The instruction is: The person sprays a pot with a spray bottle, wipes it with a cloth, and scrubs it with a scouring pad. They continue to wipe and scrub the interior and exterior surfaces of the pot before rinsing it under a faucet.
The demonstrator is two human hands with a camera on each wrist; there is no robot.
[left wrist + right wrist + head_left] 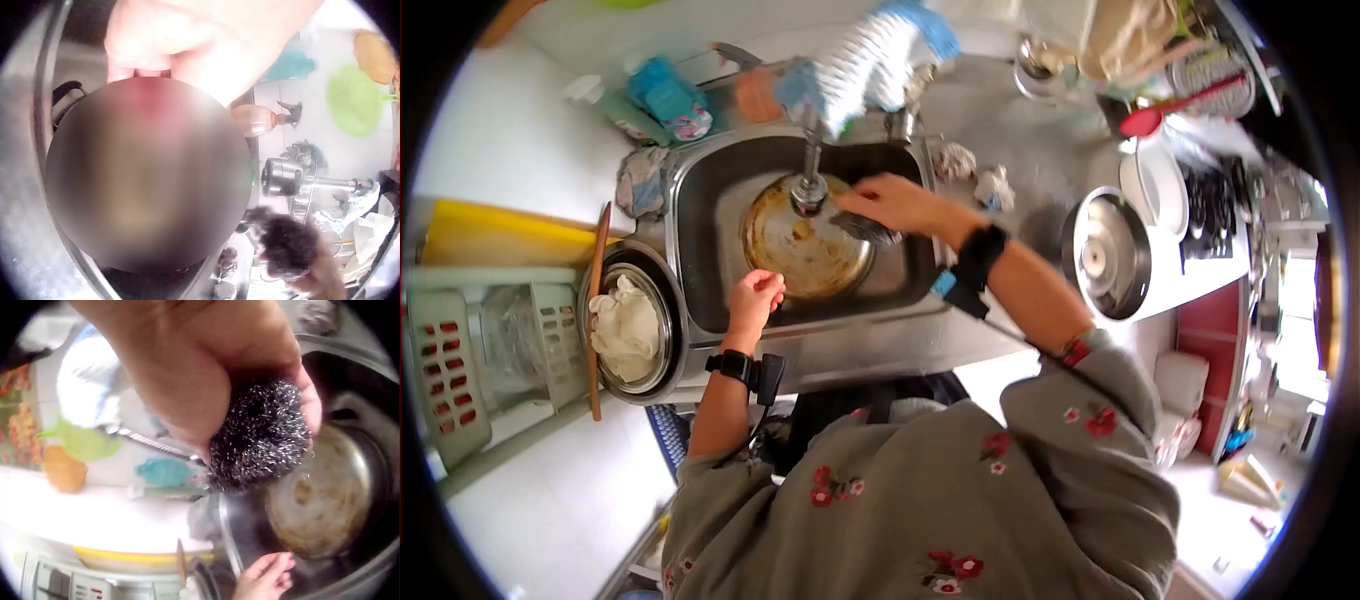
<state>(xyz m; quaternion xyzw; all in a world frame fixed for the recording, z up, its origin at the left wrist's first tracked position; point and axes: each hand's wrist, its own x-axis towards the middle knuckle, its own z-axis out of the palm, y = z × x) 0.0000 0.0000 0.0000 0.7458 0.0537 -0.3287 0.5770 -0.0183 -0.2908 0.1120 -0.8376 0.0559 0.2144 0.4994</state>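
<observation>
The right hand [895,203] reaches over the sink [700,170], fingers curled round a wiry steel scourer [259,434] just above the pan [805,238]. The left hand [752,298] grips the pan's near rim. The pan lies in the sink, round, brown-stained. A blur hides most of the left wrist view.

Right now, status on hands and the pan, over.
Right hand grips steel scourer above pan. Left hand holds pan's near rim. Pan greasy, in sink. Faucet overhangs pan.
</observation>
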